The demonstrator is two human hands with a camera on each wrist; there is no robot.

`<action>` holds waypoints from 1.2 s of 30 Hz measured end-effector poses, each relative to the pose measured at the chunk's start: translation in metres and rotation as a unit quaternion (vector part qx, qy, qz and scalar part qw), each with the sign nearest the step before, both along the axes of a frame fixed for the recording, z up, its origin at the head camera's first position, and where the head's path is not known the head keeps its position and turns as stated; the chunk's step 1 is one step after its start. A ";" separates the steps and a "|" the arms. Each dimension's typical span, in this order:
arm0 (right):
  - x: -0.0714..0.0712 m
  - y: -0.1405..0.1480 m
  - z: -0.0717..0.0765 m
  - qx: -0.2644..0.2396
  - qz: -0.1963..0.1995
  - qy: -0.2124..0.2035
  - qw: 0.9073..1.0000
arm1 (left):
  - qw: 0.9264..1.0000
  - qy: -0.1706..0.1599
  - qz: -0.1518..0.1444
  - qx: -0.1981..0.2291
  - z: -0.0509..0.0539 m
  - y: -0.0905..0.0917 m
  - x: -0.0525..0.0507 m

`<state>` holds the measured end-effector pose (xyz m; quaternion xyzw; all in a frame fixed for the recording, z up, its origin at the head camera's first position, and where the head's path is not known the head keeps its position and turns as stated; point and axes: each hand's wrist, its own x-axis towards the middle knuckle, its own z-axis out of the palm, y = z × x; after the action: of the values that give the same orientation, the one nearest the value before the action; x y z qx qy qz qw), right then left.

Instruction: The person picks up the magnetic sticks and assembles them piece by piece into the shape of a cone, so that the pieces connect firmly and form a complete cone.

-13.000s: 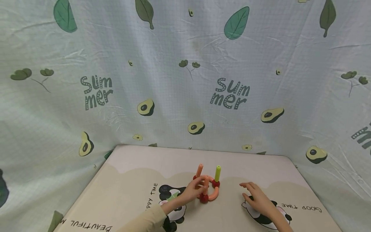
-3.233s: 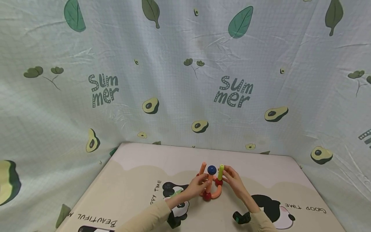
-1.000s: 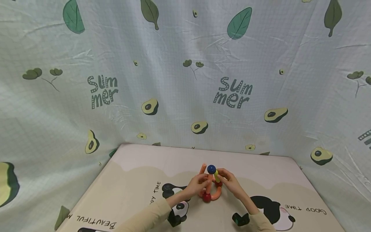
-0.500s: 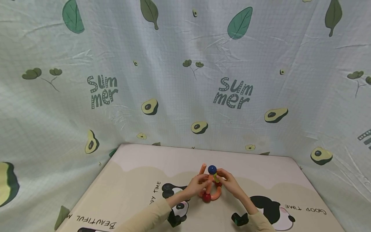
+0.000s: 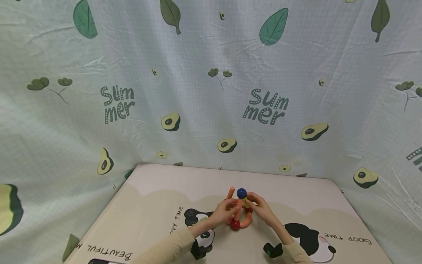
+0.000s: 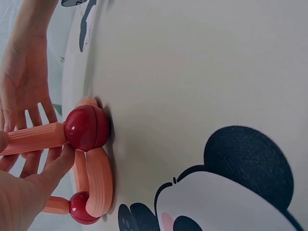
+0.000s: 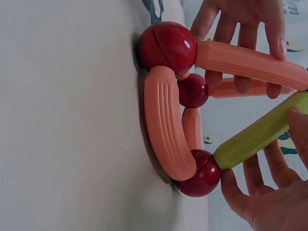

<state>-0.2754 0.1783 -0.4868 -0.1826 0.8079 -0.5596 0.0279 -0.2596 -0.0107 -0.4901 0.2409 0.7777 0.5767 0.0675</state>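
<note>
A magnetic-rod build stands on the table: curved orange rods and red balls form a ring, with straight rods rising from it. My left hand holds the near straight orange rod, which carries a blue ball on top. From the right, my right hand pinches the yellow-green rod. That rod leans inward, its upper end by the blue ball; in the right wrist view the meeting point is cut off. Another straight orange rod stands at the back left, untouched.
The tabletop has printed pandas and lettering. A dark green-black object lies by the right sleeve. Something dark-edged shows at the bottom left edge. A patterned curtain hangs behind the table.
Thirteen seconds ago the blue ball was absent and my right hand was apart from the build. Since three seconds ago, my right hand has tilted the upright yellow-green rod leftward to the ball.
</note>
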 end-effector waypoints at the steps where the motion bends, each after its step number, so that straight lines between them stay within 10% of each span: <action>1: -0.002 0.001 -0.004 -0.002 0.000 0.001 1.000 | 1.000 -0.002 0.001 0.001 0.001 0.000 0.001; 21: -0.012 0.007 -0.020 0.003 -0.002 0.004 1.000 | 0.999 -0.015 0.001 0.048 -0.007 -0.006 0.003; 36: -0.012 0.008 -0.021 -0.008 -0.021 0.005 1.000 | 0.994 0.031 0.064 0.088 0.028 -0.020 0.013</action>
<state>-0.2871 0.1868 -0.5079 -0.1683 0.8072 -0.5657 0.0109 -0.2470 -0.0306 -0.4624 0.2133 0.7397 0.6380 -0.0150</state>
